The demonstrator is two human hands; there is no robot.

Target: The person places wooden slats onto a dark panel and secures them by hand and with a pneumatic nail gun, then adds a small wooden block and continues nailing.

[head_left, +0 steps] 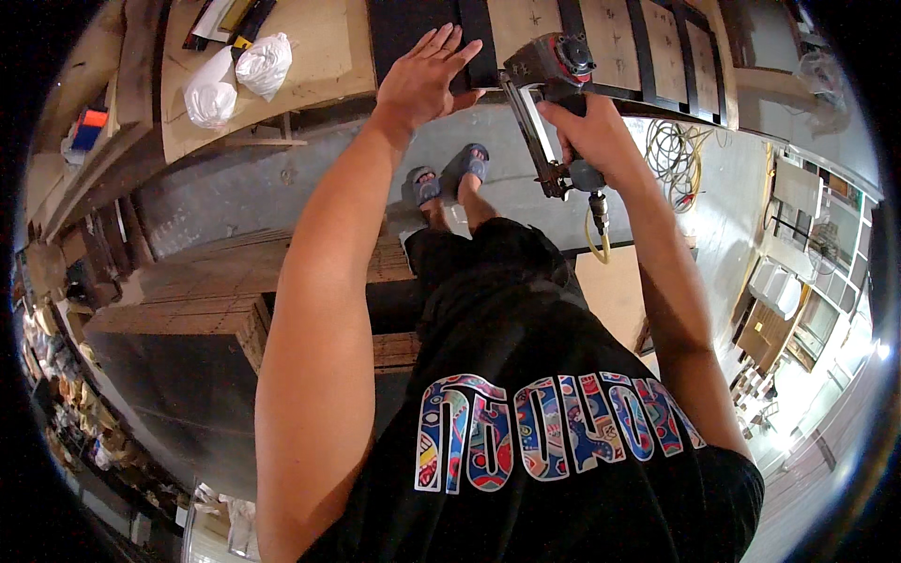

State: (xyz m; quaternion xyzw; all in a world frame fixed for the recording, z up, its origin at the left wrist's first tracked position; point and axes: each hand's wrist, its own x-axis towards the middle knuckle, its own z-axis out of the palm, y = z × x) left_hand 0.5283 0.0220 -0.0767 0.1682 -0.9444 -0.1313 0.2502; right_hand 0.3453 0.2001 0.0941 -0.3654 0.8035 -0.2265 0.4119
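Observation:
My right hand (601, 136) is wrapped round the grip of a pneumatic nail gun (549, 70). Its dark head with a red ring rests over the front edge of the workbench, and a yellow air hose (601, 249) hangs from its fitting. To the left, my left hand (422, 83) lies with fingers stretched out on a dark board (399, 33) at the bench edge, holding nothing. Between and beyond the hands, black strips (640, 47) cross pale wood panels (601, 33). The nail gun's nose is hidden from here.
Two white bags (265, 66) sit on the plywood bench top (319, 56) at left. Coiled hoses (676, 159) lie on the floor to the right. Behind me on the left are stacked dark-topped boards (178, 375). My sandaled feet (460, 174) stand below the bench.

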